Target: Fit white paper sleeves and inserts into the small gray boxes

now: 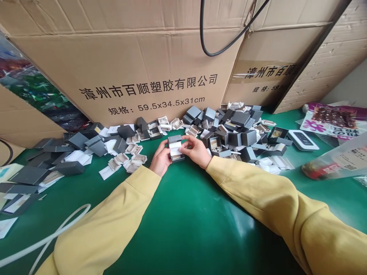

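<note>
A small dark grey hinged box [174, 138] stands with its lid raised in the middle, just above the green tabletop. My left hand [161, 158] grips it from the left side, with fingers curled around its edge. A white paper slip [175, 147] lies across the inside of the box, and a beige insert shows below it. My right hand [196, 150] is at the box's right side, thumb and fingers pinched at the slip's right edge. Exactly where those fingertips meet the slip is partly hidden.
Piles of grey boxes [241, 118] with beige inserts [134, 164] lie along the back and left. Large cartons [149, 57] stand behind them. On the right are a white device [303, 139], a snack bag [332, 120] and a plastic cup [341, 158]. A white cable [48, 238] crosses the lower left.
</note>
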The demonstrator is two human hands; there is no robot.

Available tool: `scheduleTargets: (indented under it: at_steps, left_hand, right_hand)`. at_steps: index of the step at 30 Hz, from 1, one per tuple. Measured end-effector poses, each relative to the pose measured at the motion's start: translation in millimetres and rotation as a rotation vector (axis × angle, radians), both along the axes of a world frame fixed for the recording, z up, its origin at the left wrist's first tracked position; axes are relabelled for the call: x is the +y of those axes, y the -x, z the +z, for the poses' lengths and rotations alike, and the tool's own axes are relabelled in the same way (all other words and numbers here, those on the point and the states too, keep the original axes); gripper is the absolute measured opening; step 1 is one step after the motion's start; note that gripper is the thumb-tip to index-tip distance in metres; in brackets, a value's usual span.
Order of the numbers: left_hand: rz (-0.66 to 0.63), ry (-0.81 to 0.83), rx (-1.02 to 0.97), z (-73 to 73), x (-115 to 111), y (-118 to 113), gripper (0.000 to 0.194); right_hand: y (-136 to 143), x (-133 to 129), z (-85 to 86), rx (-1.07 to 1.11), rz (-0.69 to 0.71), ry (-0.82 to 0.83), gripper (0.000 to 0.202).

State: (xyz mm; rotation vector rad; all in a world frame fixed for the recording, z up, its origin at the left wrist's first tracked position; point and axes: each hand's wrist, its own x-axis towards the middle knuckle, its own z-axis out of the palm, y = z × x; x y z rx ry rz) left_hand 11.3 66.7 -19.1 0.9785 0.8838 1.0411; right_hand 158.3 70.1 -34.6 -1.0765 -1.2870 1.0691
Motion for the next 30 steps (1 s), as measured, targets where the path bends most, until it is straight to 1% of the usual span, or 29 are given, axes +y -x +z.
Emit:
scheduleTargets:
  at_steps: [6, 10, 14, 19, 22, 25, 28, 30]
  left_hand:
    - [-0.002, -0.024, 0.01, -1.2, -0.7, -1.3, 0.05]
    - [0.009, -0.052, 0.11, -2.4, -0.7, -3.0, 0.054]
    - [0.022, -0.102, 0.174, -7.1, 1.7, -4.7, 0.051]
    - [0.072, -0.202, 0.243, -14.4, 4.5, -6.7, 0.048]
    - [0.116, -0.217, 0.291, -17.4, 5.0, -7.0, 0.049]
    - [0.159, -0.219, 0.326, -19.6, 5.2, -6.9, 0.049]
    - [0.175, -0.22, 0.33, -19.0, 4.4, -7.7, 0.048]
    - [0.155, -0.196, 0.273, -15.3, 2.9, -8.2, 0.05]
  right_hand:
    - [-0.5, 2.0, -4.1, -0.023, 0.009, -0.022, 0.04]
    - [-2.2, 2.8, -7.4, -0.099, 0.005, -0.038, 0.042]
    - [-3.5, 2.9, -9.8, -0.174, -0.01, -0.064, 0.043]
    - [-2.4, -1.7, -3.0, -0.259, -0.036, -0.073, 0.041]
    - [-0.9, -6.2, 3.0, -0.333, -0.069, -0.097, 0.04]
    - [0.2, -9.2, 5.7, -0.357, -0.078, -0.132, 0.034]
    - [0.5, -9.7, 5.5, -0.348, -0.085, -0.162, 0.026]
    - [0.1, -9.2, 5.1, -0.338, -0.087, -0.178, 0.022]
